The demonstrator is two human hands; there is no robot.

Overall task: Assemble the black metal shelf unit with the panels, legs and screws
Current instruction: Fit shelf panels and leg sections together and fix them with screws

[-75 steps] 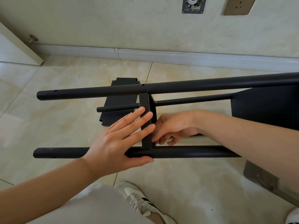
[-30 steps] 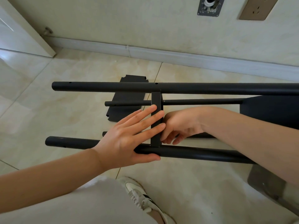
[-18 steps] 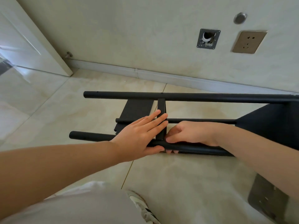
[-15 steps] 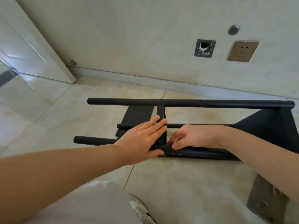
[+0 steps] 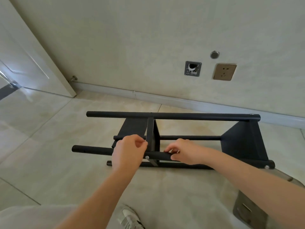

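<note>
The shelf unit (image 5: pixel 173 141) lies on its side on the floor (image 5: pixel 49 146), likely to expose the near leg (image 5: pixel 92 149), which the right hand (image 5: pixel 184 153) grips steady while the left hand (image 5: pixel 128 151) pinches at the middle panel (image 5: pixel 150 134) beside a screw (image 5: pixel 146 157).

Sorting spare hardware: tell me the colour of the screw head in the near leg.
Silver screw head, against the black tubular leg; head view.

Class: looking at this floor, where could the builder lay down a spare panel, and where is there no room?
Free: bare floor left of the shelf, toward the door; also the tile between shelf and shoe. Crowded: around the middle panel, where both hands work.
</note>
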